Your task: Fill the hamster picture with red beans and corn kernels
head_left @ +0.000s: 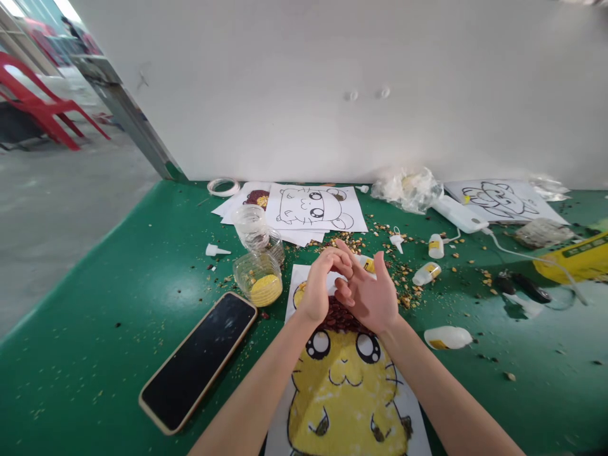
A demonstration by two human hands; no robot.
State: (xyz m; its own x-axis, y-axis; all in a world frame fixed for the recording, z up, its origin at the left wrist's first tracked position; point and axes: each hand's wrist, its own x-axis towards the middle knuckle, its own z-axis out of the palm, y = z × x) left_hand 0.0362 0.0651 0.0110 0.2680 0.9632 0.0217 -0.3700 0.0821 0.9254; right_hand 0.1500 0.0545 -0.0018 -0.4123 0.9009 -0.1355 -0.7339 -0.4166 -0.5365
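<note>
Over the top of a cartoon animal picture [342, 392], both hands meet with their fingertips close together. My left hand [323, 285] has curved fingers that touch or overlap the fingers of my right hand. The palm of my right hand [368, 294] faces up, its thumb raised and fingers apart, with no object visible on it. Yellow grains cover the animal's body, and dark red beans fill the part just below the hands. A clear tub [259, 278] with yellow grains stands left of the hands. A small glue bottle [365, 263] lies partly hidden behind them.
A phone [199, 361] lies at left. Behind are outline drawings [316, 209], a clear jar [251, 225] and a crumpled plastic bag [408, 190]. Several glue bottles, a white power bank [460, 214] with a cable, and a yellow packet [574, 258] are at right. Seeds are scattered about.
</note>
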